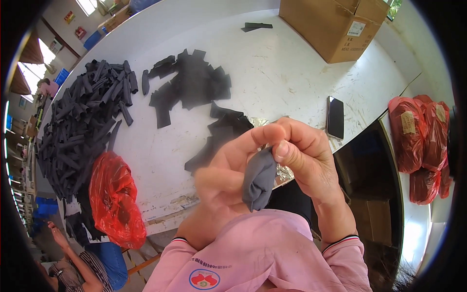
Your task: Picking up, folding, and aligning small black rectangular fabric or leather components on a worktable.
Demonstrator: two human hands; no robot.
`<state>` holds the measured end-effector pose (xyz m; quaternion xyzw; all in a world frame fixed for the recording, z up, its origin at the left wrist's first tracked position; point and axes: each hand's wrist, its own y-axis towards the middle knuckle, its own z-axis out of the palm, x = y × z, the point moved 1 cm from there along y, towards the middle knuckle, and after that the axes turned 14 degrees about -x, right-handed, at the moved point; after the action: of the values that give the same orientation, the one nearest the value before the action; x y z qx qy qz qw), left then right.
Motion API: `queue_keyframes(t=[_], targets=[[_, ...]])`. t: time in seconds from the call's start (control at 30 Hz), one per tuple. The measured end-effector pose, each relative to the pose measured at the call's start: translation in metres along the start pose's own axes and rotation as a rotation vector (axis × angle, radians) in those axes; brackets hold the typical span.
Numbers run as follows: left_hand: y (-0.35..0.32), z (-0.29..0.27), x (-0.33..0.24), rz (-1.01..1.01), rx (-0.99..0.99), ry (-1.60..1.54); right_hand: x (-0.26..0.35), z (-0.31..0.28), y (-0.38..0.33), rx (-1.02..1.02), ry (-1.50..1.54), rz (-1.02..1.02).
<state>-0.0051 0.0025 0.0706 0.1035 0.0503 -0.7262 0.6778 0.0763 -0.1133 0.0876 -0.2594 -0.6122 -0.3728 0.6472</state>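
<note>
Both hands are pinching one small grey fabric piece [259, 179]: left hand [224, 177] underneath, right hand [302, 153] gripping its top edge; it's looking soft, light, floppy.

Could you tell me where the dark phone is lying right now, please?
In the head view the phone lies flat near the white table's right edge, just right of the right hand and below the cardboard box.

On your white table [292, 73] you have a cardboard box [335, 24], a dark phone [335, 117] and heaps of black fabric strips [82, 121]. A red plastic bag [114, 197] hangs at its near edge.
</note>
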Motion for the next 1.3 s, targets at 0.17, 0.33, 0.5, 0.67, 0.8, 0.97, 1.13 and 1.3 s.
queue_keyframes(t=[0.17,0.33,0.5,0.67,0.8,0.97,1.13,1.3], targets=[[0.016,-0.062,-0.003,-0.179,-0.239,-0.264,-0.065,-0.016,0.015,-0.07,0.113,0.312],[0.014,-0.098,0.007,-0.122,-0.315,-0.204,-0.099,-0.013,0.007,-0.135,0.215,0.367],[0.019,-0.065,0.001,0.015,-0.403,-0.654,-0.071,-0.004,0.026,-0.036,0.112,0.284],[0.015,-0.102,0.009,-0.085,-0.546,-0.07,-0.126,-0.016,0.01,-0.085,0.154,0.443],[0.011,-0.07,0.0,0.305,-0.641,0.934,-0.125,-0.02,0.006,-0.101,0.104,0.373],[0.016,-0.06,-0.009,0.668,-0.315,1.404,-0.09,-0.02,0.005,-0.152,-0.289,0.199],[0.009,-0.049,0.007,0.721,-0.43,0.995,-0.044,-0.007,0.002,-0.15,-0.679,-0.584],[-0.005,-0.063,0.015,0.906,-0.455,0.791,-0.047,-0.007,0.007,-0.014,-1.067,-0.763]])
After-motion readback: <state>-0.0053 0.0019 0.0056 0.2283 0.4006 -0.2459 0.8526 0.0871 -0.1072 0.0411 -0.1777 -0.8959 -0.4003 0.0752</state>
